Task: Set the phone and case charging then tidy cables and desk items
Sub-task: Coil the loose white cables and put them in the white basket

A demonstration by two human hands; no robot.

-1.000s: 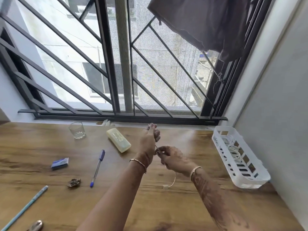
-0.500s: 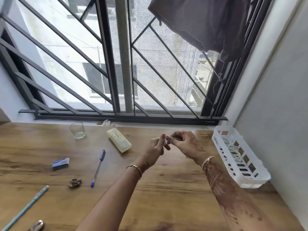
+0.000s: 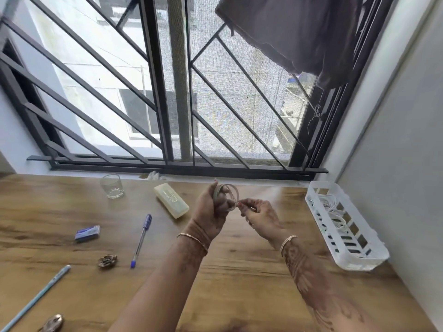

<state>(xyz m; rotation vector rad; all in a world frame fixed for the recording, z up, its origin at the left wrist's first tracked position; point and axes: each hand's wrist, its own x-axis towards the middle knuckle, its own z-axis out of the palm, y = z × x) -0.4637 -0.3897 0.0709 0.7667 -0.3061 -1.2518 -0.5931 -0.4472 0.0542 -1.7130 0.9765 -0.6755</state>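
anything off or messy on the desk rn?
Nothing spilled or broken. The left hand holds a coiled white cable and the right hand pinches its end. Loose items lie scattered on the left: blue pen, eraser, hair clip, glass. The white basket overhangs the desk edge slightly.

light: bright daylight through window (image 3: 167,92) | edges: wide-angle bowing | blur: slight at hands

Home: wooden desk (image 3: 239,295) under grilled window (image 3: 167,92).
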